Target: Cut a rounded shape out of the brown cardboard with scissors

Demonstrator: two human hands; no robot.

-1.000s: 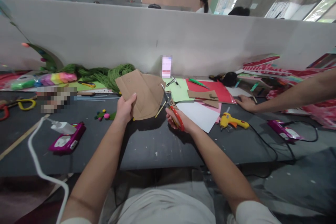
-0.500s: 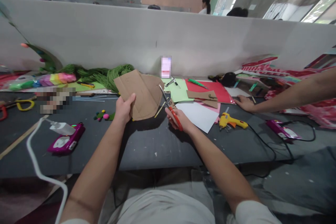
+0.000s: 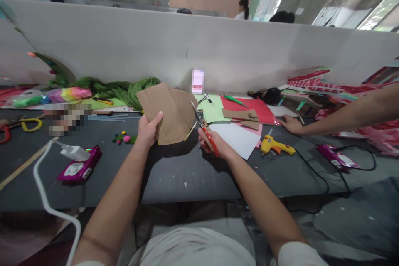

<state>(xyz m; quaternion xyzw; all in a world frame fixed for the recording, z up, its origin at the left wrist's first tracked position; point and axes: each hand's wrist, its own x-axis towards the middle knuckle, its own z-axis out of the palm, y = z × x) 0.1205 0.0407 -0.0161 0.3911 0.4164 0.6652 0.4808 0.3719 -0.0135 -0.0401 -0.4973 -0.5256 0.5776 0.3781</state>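
Observation:
My left hand (image 3: pixel 149 129) grips the lower left edge of a brown cardboard piece (image 3: pixel 170 110), held tilted above the dark table (image 3: pixel 174 174). My right hand (image 3: pixel 213 143) is closed around the red handles of a pair of scissors (image 3: pixel 204 128). The blades point up and left, at the cardboard's right edge.
Another person's hand (image 3: pixel 291 124) rests flat on the table at the right. A yellow glue gun (image 3: pixel 274 145), white paper (image 3: pixel 237 138), red and green sheets, cardboard scraps (image 3: pixel 241 115), green yarn (image 3: pixel 124 87), two magenta devices (image 3: pixel 79 168) with cables and a white partition (image 3: pixel 199 45) surround the work spot.
The scissor blades have stayed at the cardboard's right edge with only slight shifts. Both of my hands hold nearly the same places.

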